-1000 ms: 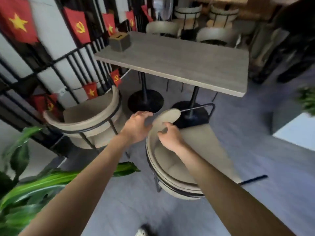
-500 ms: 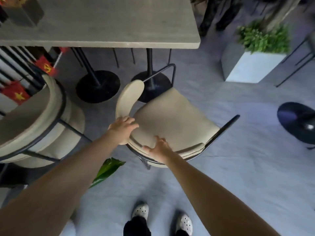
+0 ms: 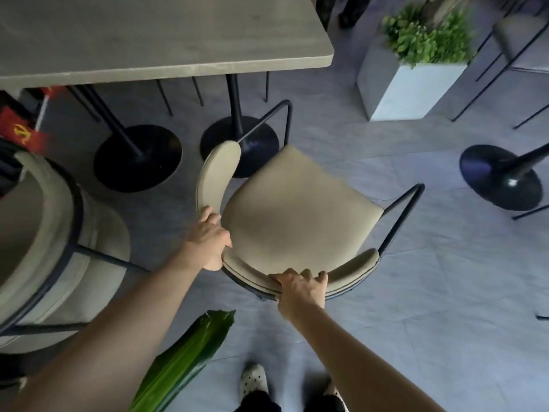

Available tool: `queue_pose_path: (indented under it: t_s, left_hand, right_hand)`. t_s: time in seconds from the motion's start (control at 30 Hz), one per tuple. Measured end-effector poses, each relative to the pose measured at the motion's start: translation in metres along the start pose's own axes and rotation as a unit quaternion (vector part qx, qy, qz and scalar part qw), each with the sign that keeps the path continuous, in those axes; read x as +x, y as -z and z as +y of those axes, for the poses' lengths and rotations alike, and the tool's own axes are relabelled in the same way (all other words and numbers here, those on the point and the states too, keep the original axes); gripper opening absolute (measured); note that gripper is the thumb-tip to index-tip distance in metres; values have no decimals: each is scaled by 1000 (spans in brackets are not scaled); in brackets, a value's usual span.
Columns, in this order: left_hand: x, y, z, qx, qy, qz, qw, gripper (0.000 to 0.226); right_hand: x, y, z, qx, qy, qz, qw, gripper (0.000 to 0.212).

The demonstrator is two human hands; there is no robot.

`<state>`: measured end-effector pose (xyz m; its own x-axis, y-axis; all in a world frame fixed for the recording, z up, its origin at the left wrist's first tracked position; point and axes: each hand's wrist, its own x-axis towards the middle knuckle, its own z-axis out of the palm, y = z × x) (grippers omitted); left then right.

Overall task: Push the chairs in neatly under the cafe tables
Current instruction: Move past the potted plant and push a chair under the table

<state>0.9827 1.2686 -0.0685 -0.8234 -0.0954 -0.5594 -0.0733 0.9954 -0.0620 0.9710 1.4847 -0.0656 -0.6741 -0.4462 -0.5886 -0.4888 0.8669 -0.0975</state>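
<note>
A beige padded chair (image 3: 300, 209) with a black metal frame stands on the floor in front of me, turned at an angle to the grey-topped cafe table (image 3: 166, 40). Its seat lies outside the table edge, near the table's two black round bases (image 3: 237, 144). My left hand (image 3: 208, 239) grips the curved backrest on its left side. My right hand (image 3: 301, 288) grips the backrest's rear rim. A second beige chair (image 3: 56, 239) stands at the left, beside the table.
A white planter with a green plant (image 3: 416, 72) stands at the right of the table. Another table's black base (image 3: 502, 176) is at the far right. A large green leaf (image 3: 190, 355) hangs near my feet (image 3: 252, 379). Red flags (image 3: 20, 132) hang at left.
My view has tilted down towards the floor. My left hand has closed on the backrest's left side and my right hand has shifted right along the rear rim. The chair looks slightly turned.
</note>
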Motion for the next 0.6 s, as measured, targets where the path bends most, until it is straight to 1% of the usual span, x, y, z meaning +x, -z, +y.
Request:
queue_pose_path:
  t_s: [0.17, 0.33, 0.47, 0.6]
  left_hand:
    - [-2, -4, 2, -23, 21, 3, 1000, 58]
    - [-19, 8, 16, -21, 47, 4, 999, 52]
    - [-27, 4, 25, -22, 71, 4, 997, 48]
    - [-28, -8, 35, -18, 101, 7, 995, 37]
  right_hand:
    - [-1, 0, 3, 4, 4, 6, 1000, 49]
    - [3, 1, 10, -22, 26, -7, 999, 49]
    - [10, 4, 20, -49, 60, -8, 997, 50]
    - [22, 12, 33, -82, 106, -22, 991, 52]
